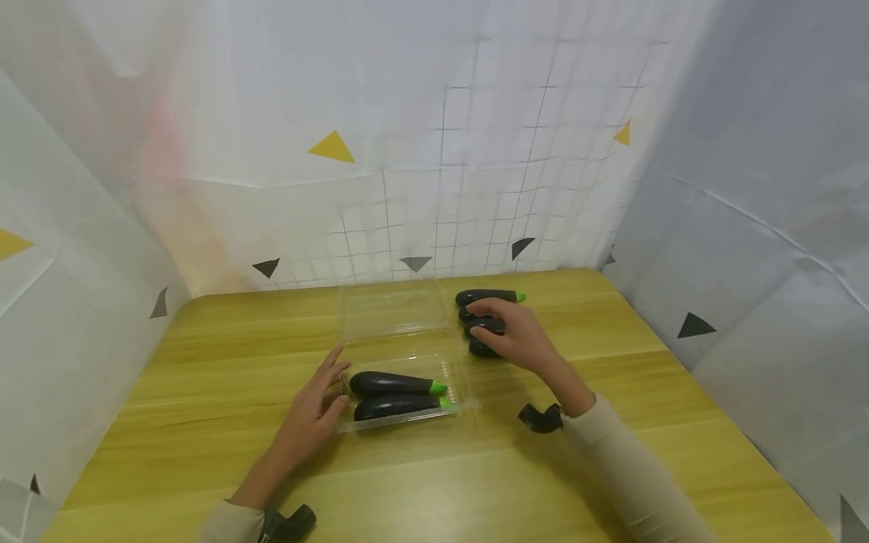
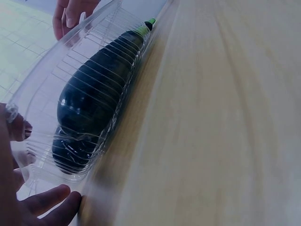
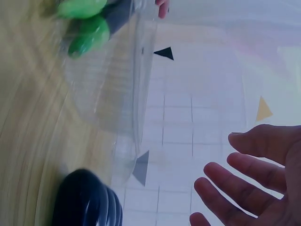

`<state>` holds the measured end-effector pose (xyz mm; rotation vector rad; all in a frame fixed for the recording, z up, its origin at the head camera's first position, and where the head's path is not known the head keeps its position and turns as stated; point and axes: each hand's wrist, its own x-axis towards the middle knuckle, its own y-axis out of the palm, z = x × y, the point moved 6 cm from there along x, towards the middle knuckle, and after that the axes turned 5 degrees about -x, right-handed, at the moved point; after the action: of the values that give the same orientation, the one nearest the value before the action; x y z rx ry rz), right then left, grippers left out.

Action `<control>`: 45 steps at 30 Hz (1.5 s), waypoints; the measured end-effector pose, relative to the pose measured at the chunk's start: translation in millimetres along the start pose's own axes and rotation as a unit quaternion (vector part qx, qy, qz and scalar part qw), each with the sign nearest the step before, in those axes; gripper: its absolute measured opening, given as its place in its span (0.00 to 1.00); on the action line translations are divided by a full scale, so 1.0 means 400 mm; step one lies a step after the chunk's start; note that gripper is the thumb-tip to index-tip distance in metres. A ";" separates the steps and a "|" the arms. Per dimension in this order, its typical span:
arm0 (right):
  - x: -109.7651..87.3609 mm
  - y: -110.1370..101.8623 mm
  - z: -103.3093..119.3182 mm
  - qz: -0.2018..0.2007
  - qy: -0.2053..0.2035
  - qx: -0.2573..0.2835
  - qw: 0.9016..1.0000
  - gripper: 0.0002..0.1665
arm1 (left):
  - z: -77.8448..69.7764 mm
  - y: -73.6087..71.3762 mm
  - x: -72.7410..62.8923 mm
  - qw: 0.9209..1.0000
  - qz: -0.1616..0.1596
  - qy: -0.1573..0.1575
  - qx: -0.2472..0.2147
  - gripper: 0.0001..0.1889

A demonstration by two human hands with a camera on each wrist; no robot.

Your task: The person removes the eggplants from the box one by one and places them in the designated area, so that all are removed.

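Two dark eggplants (image 1: 394, 383) with bright green stem ends lie side by side in a clear plastic clamshell box (image 1: 468, 377). My left hand (image 1: 314, 411) rests at the box's left wall, fingers spread and loosely bent. In the left wrist view its fingers (image 2: 47, 200) are right beside the clear wall of the box. Over the loose eggplants (image 1: 487, 294), which lie in a row to the right of the lid, hovers my right hand (image 1: 512, 332). The right wrist view shows its fingers (image 3: 244, 188) spread with nothing between them, beside the ends of the eggplants (image 3: 80, 202).
The box's clear lid (image 1: 394, 309) lies folded back on the far side. A wood-grain table (image 1: 434, 483) carries everything. White sheets with triangle marks stand behind and at both sides. A black wrist device (image 1: 541, 418) sits at the right sleeve, another (image 1: 292, 524) at the left.
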<state>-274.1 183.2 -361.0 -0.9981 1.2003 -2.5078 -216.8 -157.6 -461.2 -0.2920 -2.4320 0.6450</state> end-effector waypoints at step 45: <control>0.063 0.205 0.149 0.124 -0.058 0.065 0.988 0.20 | 0.001 0.000 0.000 1.000 0.000 0.000 0.005 0.31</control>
<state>-264.1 81.7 -383.2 -0.8894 1.0430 -2.2691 -217.1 -157.7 -461.3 -0.2885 -2.4287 0.6564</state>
